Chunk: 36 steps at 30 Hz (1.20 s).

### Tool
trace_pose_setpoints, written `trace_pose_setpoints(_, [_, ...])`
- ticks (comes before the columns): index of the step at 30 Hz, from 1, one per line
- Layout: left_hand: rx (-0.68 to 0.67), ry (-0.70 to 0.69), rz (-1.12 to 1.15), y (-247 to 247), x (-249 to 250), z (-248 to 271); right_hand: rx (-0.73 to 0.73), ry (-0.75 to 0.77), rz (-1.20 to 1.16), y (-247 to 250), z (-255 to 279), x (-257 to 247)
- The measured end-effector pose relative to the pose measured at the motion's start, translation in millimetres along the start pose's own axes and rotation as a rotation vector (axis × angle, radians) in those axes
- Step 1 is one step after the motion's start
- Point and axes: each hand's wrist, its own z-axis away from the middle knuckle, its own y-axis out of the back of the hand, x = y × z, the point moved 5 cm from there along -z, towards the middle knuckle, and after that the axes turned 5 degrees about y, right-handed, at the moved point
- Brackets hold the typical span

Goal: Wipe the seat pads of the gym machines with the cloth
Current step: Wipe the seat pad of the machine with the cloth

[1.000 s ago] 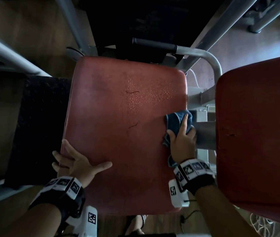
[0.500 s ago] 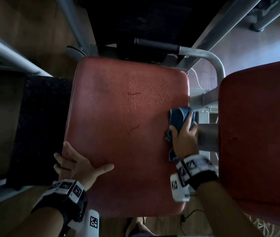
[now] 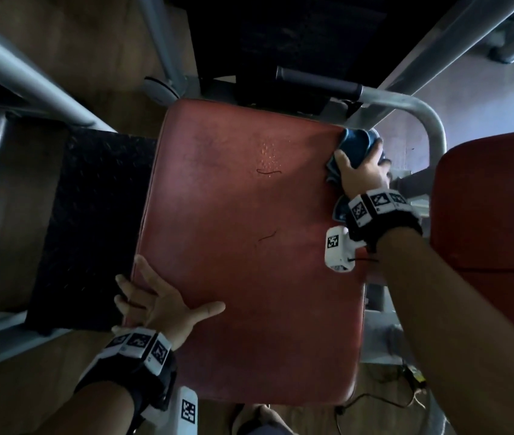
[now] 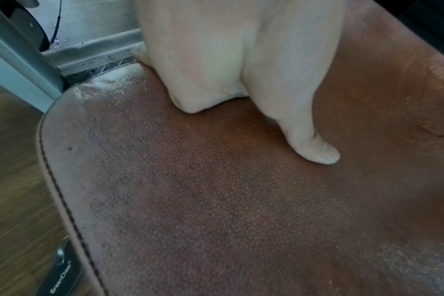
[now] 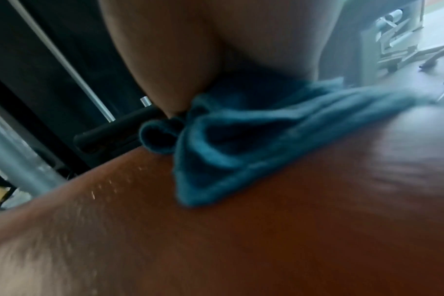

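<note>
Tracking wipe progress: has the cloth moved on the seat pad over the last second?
Yes. The cloth, under the right hand, slid along the right edge of the seat pad to its far corner.

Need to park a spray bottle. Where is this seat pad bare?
Bare: the middle and near right of the seat pad, bordered by left hand and right hand. Crowded: far right corner, where the cloth is held; near left edge, under the left hand.
</note>
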Motion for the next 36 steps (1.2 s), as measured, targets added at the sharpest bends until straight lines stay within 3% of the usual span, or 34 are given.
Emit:
trace_pose_setpoints(6, [0.011,-0.003,-0.001,1,-1,-1,0.028,0.123,0.01,-5,37,26])
trace_pose_setpoints(11, [0.019,-0.003,0.005,-1,0,1,0.068,0.044,0.068,-4,9,3])
trace_pose_setpoints(15, [0.03,-0.023,0.01,-1,0,2,0.074,0.165,0.025,-2,6,1])
trace_pose_setpoints(21, [0.033,-0.025,0.003,0,-1,1,-0.084,0.227,-0.007,2,-21,-10])
trace_pose_setpoints(26, [0.024,-0.024,0.003,0,0,2,-0.055,0.535,0.274,-3,-33,-64])
trace_pose_setpoints(30, [0.049,-0.029,0.015,-2,-1,0,-0.131,0.703,0.327,-4,-40,-72])
trace_pose_setpoints(36, [0.031,-0.027,0.018,-2,0,0,-0.248,0.577,0.326,1,-62,-66])
